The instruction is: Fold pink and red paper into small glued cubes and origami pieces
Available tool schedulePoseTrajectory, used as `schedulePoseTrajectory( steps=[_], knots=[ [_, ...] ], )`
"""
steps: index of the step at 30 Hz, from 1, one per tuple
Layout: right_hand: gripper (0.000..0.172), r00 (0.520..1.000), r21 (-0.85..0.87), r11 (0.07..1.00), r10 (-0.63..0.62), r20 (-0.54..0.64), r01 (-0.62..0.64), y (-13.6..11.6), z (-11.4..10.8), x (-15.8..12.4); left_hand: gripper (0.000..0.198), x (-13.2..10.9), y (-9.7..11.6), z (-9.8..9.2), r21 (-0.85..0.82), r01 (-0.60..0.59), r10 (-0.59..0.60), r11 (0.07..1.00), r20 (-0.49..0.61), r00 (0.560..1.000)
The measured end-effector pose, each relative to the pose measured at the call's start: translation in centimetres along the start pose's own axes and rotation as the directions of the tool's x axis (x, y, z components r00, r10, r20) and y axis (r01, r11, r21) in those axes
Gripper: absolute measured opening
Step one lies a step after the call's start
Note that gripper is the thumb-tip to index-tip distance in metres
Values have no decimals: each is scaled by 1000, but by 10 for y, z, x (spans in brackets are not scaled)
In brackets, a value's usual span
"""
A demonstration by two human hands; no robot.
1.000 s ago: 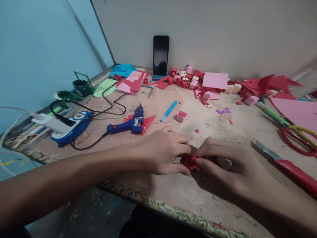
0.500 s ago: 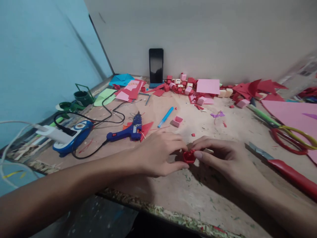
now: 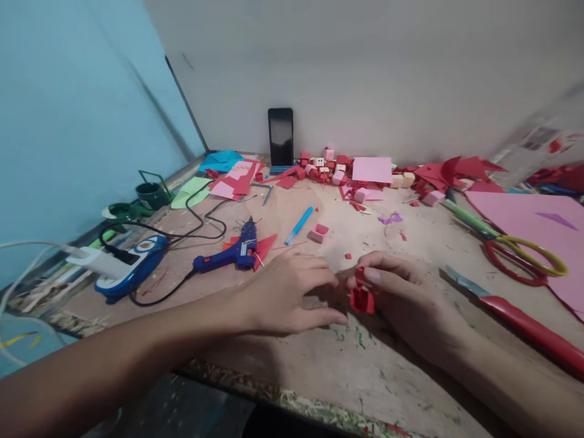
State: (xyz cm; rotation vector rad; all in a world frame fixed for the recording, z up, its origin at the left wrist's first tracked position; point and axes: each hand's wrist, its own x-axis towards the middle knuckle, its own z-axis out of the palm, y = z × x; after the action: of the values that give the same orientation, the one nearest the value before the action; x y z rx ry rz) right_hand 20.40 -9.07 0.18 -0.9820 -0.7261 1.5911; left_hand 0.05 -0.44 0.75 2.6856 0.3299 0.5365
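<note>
The right hand (image 3: 415,304) is to the right of the glue gun (image 3: 235,252) and nearer the viewer. Its thumb and forefinger are pinched together on the upper part of a small red paper box (image 3: 362,301). The box hangs below the fingertips, with its hollow side facing the viewer; whether its lower edge touches the table (image 3: 319,371) I cannot tell. The left hand (image 3: 296,292) is closer to the glue gun, also on its right and nearer the viewer. Its thumb and fingers are spread well apart around a bare gap, holding nothing that shows. Its fingertips are near the red box but apart from it.

The glue gun lies on its side, partly over a piece of red paper (image 3: 265,246). Just right of the glue gun is a blue pen (image 3: 298,225), and past the pen is a pink paper box (image 3: 319,233) with its open side up. A small red scrap (image 3: 348,256) lies farther right of the glue gun. Far to its right are a red-handled knife (image 3: 524,325) and scissors (image 3: 507,241) with red and yellow handles. Left of the glue gun is a blue and white power strip (image 3: 152,255). Behind the glue gun, a phone (image 3: 281,137) stands upright, and a pile of small paper boxes (image 3: 338,177) lies behind it to the right.
</note>
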Motion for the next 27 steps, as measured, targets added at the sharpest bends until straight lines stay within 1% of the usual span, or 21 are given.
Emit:
schedulePoseTrajectory(
  steps=[2, 4, 6, 8, 9, 11, 12, 14, 16, 18, 20, 21, 23, 25, 27],
  knots=[
    [26, 1000, -12, 1000, 6, -2, -6, -2, 0, 1, 32, 0, 0, -1, -18, 12, -12, 1000, -1, 1000],
    [27, 1000, -42, 999, -13, -13, 13, -1, -2, 2, 27, -1, 0, -3, -8, 30, -30, 1000, 1, 1000],
    [28, 999, -77, 997, -34, -28, 32, 1, -4, 4, 25, -1, 0, -7, 34, 36, -36, 999, 1, 999],
    [29, 998, -89, 995, -44, -43, 40, 3, -6, 5, 25, -1, 0, -15, 97, 34, -33, 995, -12, 999],
    [30, 998, -84, 996, -41, -52, 37, 4, -7, 5, 26, -2, 0, -21, 131, 44, -40, 990, -34, 999],
    [31, 998, -54, 998, -26, -61, 23, 5, -8, 6, 27, -5, -1, -39, 189, 101, -84, 977, -97, 992],
    [30, 998, -34, 999, -23, -57, 21, 4, -8, 5, 28, -8, -1, -49, 212, 150, -124, 966, -131, 984],
    [28, 999, -19, 999, -33, -28, 32, 3, -9, 5, 30, -17, -4, -71, 255, 253, -216, 933, -165, 962],
    [30, 998, -44, 997, -62, 1, 62, 3, -11, 4, 31, -32, -8, -89, 300, 388, -352, 872, -169, 921],
    [32, 997, -81, 994, -75, 17, 76, 4, -13, 5, 34, -50, -13, -100, 308, 508, -481, 804, -165, 861],
    [32, 997, -94, 992, -77, 33, 80, 6, -17, 7, 44, -68, -18, -104, 322, 605, -597, 729, -133, 791],
    [32, 996, -95, 992, -76, 43, 80, 7, -18, 8, 53, -75, -20, -103, 327, 646, -644, 690, -132, 754],
    [32, 996, -104, 992, -69, 53, 75, 8, -20, 10, 73, -85, -23, -100, 310, 699, -725, 644, -42, 687],
    [34, 997, -125, 990, -59, 49, 65, 10, -22, 12, 78, -88, -24, -97, 297, 711, -748, 637, 13, 664],
    [35, 997, -143, 988, -59, 44, 65, 11, -23, 13, 73, -86, -25, -95, 290, 713, -751, 638, 31, 659]
  ],
)
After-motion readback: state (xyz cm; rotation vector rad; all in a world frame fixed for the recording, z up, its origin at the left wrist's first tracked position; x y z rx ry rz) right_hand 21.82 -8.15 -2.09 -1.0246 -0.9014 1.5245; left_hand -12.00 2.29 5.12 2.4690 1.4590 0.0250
